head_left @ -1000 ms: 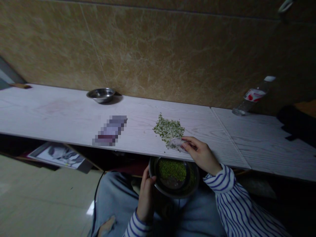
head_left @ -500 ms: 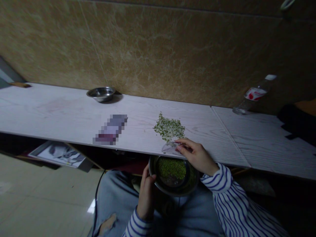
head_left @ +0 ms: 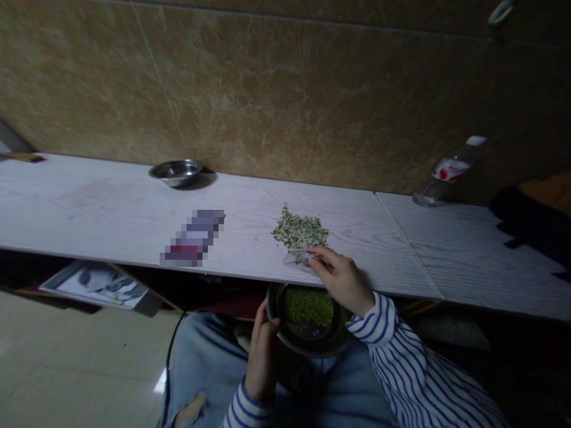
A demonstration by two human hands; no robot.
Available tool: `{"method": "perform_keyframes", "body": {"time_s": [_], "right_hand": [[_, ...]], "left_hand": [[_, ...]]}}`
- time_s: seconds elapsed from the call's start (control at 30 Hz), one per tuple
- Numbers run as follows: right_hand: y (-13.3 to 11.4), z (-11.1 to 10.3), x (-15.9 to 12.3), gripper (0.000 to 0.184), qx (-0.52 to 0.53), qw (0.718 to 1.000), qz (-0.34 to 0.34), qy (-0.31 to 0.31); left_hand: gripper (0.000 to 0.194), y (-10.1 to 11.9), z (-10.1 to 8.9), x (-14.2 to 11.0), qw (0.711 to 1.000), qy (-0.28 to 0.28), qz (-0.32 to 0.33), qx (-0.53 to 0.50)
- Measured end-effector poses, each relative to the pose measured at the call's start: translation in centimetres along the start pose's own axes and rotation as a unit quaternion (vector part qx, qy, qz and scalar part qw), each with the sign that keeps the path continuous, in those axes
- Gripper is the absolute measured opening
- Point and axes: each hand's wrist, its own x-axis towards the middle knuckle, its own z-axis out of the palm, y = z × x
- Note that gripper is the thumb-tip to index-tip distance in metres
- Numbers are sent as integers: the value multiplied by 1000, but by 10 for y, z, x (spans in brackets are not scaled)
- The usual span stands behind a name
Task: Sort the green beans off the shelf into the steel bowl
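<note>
The left hand (head_left: 263, 356) is curled closed around the rim of a round stainless-steel bowl (head_left: 288, 343), which is held tilted over the lap, just below the shelf edge, with a bank of green grains (head_left: 307, 306) inside. The right hand (head_left: 342, 282) pinches a translucent plastic scrap (head_left: 297, 258), its long axis along the edge, beside a loose heap of green bits (head_left: 300, 232) on a white wood-grain shelf (head_left: 401, 261). Farther along stand a small steel bowl (head_left: 176, 172), a pixelated flat item (head_left: 193, 238) and a clear plastic bottle (head_left: 448, 173).
</note>
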Motion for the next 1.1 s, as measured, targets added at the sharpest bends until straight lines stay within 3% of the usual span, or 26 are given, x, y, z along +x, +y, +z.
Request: {"method": "perform_keyframes", "body": {"time_s": [0.27,0.73,1.1], "right_hand": [[18,-10,18,27,-80,995,28,57],[29,-34,32,25,-64,992,17,104],[29,-24,34,24,-69,995,19,64]], "left_hand": [[49,3,1,-2,1000,15,-9,5],[48,-9,-7,6,1000,4,11,17],[48,-7,-5,5,1000,4,13,23]]}}
